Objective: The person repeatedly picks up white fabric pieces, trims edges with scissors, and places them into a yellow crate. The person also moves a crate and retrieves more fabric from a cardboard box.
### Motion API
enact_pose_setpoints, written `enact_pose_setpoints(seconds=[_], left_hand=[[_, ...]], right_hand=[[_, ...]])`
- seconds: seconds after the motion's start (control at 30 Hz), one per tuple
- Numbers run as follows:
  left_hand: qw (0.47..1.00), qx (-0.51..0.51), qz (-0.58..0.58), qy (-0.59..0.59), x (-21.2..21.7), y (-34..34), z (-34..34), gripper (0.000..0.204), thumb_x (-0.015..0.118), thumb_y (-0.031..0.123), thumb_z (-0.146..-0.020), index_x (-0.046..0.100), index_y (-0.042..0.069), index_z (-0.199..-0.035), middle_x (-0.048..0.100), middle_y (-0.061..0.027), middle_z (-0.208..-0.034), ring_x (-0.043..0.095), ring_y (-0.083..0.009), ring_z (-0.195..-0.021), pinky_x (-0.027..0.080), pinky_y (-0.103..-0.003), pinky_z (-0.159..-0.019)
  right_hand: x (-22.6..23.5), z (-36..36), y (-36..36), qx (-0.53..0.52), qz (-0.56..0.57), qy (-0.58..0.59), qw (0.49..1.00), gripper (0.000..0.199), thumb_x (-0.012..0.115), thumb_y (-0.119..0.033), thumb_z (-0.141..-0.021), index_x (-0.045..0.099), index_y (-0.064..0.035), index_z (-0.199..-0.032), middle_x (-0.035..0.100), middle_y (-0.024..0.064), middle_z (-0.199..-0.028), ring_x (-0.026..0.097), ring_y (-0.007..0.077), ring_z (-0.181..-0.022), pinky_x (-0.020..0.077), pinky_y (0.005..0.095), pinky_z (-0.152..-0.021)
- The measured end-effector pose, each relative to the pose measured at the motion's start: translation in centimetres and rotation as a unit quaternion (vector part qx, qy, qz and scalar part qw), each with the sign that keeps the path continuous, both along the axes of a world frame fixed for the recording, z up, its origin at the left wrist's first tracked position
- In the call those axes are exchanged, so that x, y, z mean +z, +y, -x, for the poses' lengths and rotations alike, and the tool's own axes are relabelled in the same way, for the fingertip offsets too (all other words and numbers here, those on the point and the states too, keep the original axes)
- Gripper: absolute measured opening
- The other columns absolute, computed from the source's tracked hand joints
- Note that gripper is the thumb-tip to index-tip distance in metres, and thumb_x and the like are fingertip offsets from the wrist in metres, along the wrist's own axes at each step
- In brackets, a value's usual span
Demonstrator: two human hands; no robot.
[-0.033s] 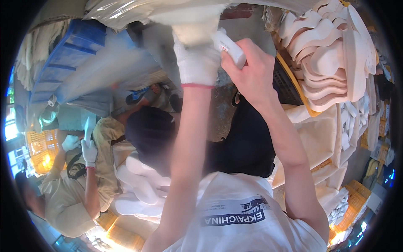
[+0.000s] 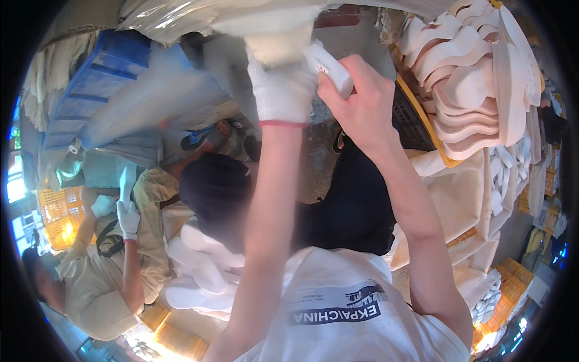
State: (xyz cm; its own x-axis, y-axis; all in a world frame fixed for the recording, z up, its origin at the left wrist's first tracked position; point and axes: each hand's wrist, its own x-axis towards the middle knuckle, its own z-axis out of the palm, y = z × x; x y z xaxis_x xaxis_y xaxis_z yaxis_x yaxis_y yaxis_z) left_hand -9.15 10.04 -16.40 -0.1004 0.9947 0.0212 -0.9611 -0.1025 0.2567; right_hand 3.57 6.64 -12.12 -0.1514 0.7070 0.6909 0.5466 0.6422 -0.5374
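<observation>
nothing has moved; left hand (image 2: 282, 90) and right hand (image 2: 362, 105) unchanged

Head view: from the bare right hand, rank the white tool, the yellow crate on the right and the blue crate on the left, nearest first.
1. White tool, gripped in the right hand.
2. Yellow crate, just to its right.
3. Blue crate, far left.

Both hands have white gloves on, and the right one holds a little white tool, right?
Not quite. Only the left hand wears a white glove; the right hand is bare. It does hold the little white tool. The head view shows this.
</observation>
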Motion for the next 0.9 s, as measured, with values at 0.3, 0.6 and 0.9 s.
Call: enact_pose_setpoints(seconds=[0.3, 0.6, 0.9], left_hand=[[0.996, -0.033, 0.015, -0.088, 0.4, -0.7, -0.3, 0.047, 0.045, 0.034, -0.097, 0.043, 0.004, -0.133, 0.051, -0.0154, -0.126, 0.052, -0.0308, -0.111, 0.048, -0.046, -0.094], [0.998, -0.035, 0.022, -0.053, 0.0, -0.9, 0.4, 0.062, 0.041, 0.053, -0.096, 0.041, 0.006, -0.137, 0.053, -0.0149, -0.128, 0.054, -0.0299, -0.113, 0.046, -0.042, -0.097], [0.998, -0.028, 0.015, -0.056, 0.2, -1.0, 0.8, 0.061, 0.040, 0.052, -0.097, 0.042, 0.006, -0.137, 0.052, -0.0148, -0.128, 0.054, -0.0296, -0.113, 0.047, -0.042, -0.097]], right_hand=[[-2.1, -2.0, -1.0, 0.046, 0.284, 0.258, 0.922, 0.018, 0.070, -0.014, -0.086, 0.060, 0.0001, -0.092, 0.067, 0.0071, -0.079, 0.056, 0.0077, -0.057, 0.0423, 0.0233, -0.046], [-3.5, 2.2, -1.6, 0.054, 0.193, 0.180, 0.963, 0.023, 0.074, -0.012, -0.083, 0.063, -0.0006, -0.099, 0.067, 0.0059, -0.080, 0.059, 0.0078, -0.061, 0.0467, 0.0235, -0.051], [-1.9, 3.6, -1.2, 0.035, 0.000, 0.051, 0.998, 0.021, 0.077, -0.009, -0.077, 0.061, -0.0023, -0.089, 0.064, 0.0063, -0.070, 0.058, 0.0105, -0.055, 0.0466, 0.0242, -0.050]])
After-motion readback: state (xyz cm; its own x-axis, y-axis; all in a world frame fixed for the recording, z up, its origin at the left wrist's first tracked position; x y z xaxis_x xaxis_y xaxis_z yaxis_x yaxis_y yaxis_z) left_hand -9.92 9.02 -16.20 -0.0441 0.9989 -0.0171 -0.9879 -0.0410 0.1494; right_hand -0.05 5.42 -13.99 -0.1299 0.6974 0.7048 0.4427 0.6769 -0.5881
